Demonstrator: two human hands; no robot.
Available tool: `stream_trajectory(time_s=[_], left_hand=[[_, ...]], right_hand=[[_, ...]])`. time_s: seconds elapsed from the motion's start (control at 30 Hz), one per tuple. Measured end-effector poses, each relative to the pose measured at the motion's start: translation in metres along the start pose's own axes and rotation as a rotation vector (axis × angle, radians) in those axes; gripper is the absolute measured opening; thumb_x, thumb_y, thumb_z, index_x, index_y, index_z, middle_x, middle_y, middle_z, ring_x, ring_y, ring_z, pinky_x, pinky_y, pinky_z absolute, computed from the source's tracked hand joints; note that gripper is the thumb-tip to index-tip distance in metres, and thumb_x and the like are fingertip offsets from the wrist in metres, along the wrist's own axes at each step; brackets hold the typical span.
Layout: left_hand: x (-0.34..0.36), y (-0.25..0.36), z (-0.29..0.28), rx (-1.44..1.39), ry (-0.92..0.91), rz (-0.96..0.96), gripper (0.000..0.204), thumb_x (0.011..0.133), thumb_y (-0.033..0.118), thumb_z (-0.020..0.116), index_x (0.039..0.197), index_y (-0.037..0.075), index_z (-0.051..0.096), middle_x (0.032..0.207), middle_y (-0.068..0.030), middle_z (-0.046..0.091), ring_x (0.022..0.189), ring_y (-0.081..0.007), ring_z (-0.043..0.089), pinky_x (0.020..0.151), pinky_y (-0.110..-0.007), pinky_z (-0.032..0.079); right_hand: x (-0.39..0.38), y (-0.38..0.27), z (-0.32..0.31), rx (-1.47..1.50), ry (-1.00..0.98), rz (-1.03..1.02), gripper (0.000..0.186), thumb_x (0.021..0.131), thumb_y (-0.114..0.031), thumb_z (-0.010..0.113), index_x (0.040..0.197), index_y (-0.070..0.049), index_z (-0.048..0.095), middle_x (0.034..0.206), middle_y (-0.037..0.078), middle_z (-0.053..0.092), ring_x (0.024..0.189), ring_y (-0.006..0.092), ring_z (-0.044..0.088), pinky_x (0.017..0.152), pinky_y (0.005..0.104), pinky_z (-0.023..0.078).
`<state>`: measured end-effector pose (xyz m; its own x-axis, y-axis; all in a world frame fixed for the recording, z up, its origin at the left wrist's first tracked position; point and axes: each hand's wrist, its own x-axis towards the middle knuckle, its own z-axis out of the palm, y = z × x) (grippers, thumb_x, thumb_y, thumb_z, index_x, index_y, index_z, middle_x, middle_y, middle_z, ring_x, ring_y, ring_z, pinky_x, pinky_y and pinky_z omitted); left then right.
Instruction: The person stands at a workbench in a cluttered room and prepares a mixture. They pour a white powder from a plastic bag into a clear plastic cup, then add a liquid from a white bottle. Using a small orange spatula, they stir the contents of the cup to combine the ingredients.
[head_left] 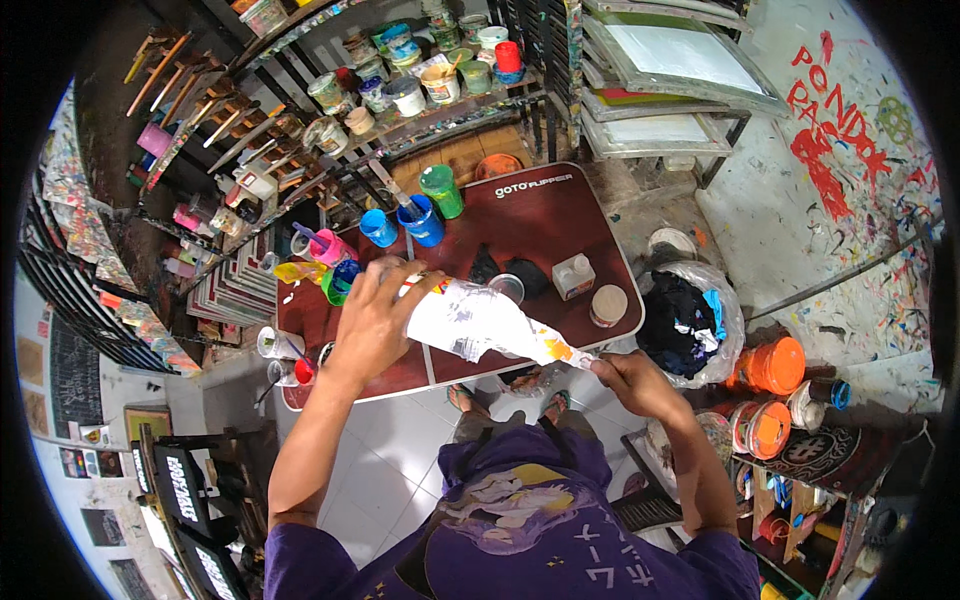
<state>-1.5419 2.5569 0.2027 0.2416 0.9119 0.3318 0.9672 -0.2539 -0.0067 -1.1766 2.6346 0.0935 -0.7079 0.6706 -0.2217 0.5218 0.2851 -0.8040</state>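
Note:
Across the near side of the dark red table [560, 222] I hold a white, paint-stained container [465, 318], tilted on its side. My left hand [376, 315] is wrapped round its wide left end. The container tapers to the right into a narrow end smeared with orange [555, 347]. My right hand [638, 382] grips the tip of that narrow end. Whether this tip is a separate tool, I cannot tell. Behind the container are a small clear cup [507, 288] and a black cloth [530, 273]. A white square bottle [573, 277] and a round lidded tub [608, 306] stand to the right.
Blue cups [423, 224], a green cup [441, 192] and a pink cup [333, 248] stand along the table's back left. Paint tubs [405, 96] fill a shelf behind. At right are a bag of dark rags [682, 320], orange buckets [772, 365] and racked screen frames [680, 55].

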Motion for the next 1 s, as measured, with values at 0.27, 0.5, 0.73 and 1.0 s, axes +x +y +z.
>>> stream_trajectory(time_s=[0.27, 0.5, 0.73, 1.0], left_hand=[[-0.022, -0.008, 0.08, -0.019, -0.12, -0.033, 0.067, 0.064, 0.012, 0.082, 0.128, 0.01, 0.064, 0.126, -0.0085, 0.062, 0.12, -0.0323, 0.054, 0.101, -0.047, 0.047], [-0.027, -0.019, 0.107, 0.036, -0.244, -0.141, 0.071, 0.064, 0.009, 0.082, 0.132, 0.012, 0.063, 0.126, -0.0082, 0.064, 0.123, -0.0311, 0.052, 0.101, -0.044, 0.047], [-0.041, -0.025, 0.137, 0.064, -0.27, -0.16, 0.048, 0.076, 0.008, 0.067, 0.124, 0.011, 0.066, 0.121, -0.0107, 0.066, 0.123, -0.0329, 0.052, 0.098, -0.047, 0.047], [-0.047, -0.024, 0.155, 0.095, -0.328, -0.189, 0.042, 0.079, 0.009, 0.064, 0.121, 0.011, 0.067, 0.117, -0.0105, 0.067, 0.118, -0.0323, 0.054, 0.098, -0.046, 0.046]], right_hand=[[-0.003, 0.02, -0.013, -0.25, -0.085, 0.127, 0.057, 0.106, -0.047, 0.044, 0.088, 0.001, 0.069, 0.082, 0.026, 0.067, 0.086, 0.0464, 0.065, 0.078, 0.0527, 0.05], [0.02, 0.033, -0.008, -0.388, -0.102, 0.169, 0.061, 0.106, -0.052, 0.042, 0.09, 0.0, 0.071, 0.088, 0.026, 0.069, 0.091, 0.0476, 0.066, 0.082, 0.0546, 0.051], [0.06, 0.013, 0.007, -0.627, -0.055, 0.092, 0.052, 0.104, -0.048, 0.047, 0.092, -0.005, 0.074, 0.095, 0.021, 0.073, 0.095, 0.0402, 0.07, 0.081, 0.052, 0.055], [0.097, 0.005, 0.038, -0.823, 0.07, -0.191, 0.034, 0.096, -0.03, 0.059, 0.08, -0.006, 0.076, 0.079, 0.017, 0.073, 0.076, 0.0349, 0.073, 0.065, 0.0475, 0.056]])
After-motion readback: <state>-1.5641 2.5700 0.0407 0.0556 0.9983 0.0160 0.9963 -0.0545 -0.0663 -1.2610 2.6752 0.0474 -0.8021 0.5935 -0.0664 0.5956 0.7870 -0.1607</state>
